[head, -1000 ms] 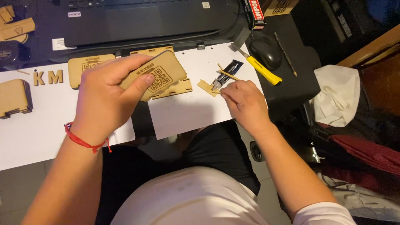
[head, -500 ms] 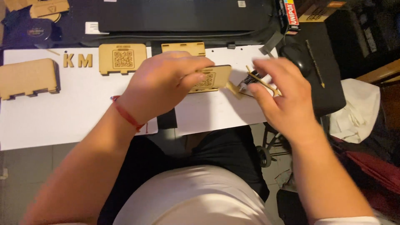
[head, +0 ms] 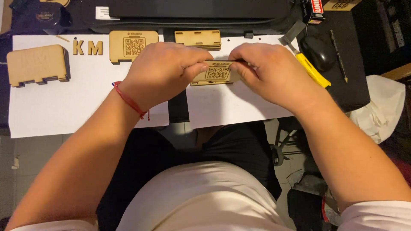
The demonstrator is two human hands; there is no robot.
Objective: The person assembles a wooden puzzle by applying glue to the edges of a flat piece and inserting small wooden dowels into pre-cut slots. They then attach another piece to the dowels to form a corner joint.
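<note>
- White paper sheets (head: 77,107) cover the surface, with a dark laptop edge (head: 197,8) along the far side and the seated person's lap at the near side.
- Both hands meet over the right-hand sheet, holding a small wooden plaque (head: 216,72) with an engraved square code, raised a little or resting on the paper; I cannot tell which.
- Left hand (head: 160,75), a red cord at its wrist, has its fingers closed round the plaque's left end, thumb on top.
- Right hand (head: 269,72) pinches the plaque's right end, fingers curled shut; whether it also holds a smaller piece is hidden.
- It looks like a fitting step: the plaque being pressed or lined up with another part. The next move seems to call for even pressure from both ends so the thin wood does not snap.
- Farther left lie a matching coded plaque (head: 133,45), two wooden letters (head: 87,47) and a wooden box shape (head: 38,64).
- Just beyond the hands sits a slotted wooden panel (head: 198,39); to the right, a yellow utility knife (head: 312,70) and a black mouse (head: 317,52).
</note>
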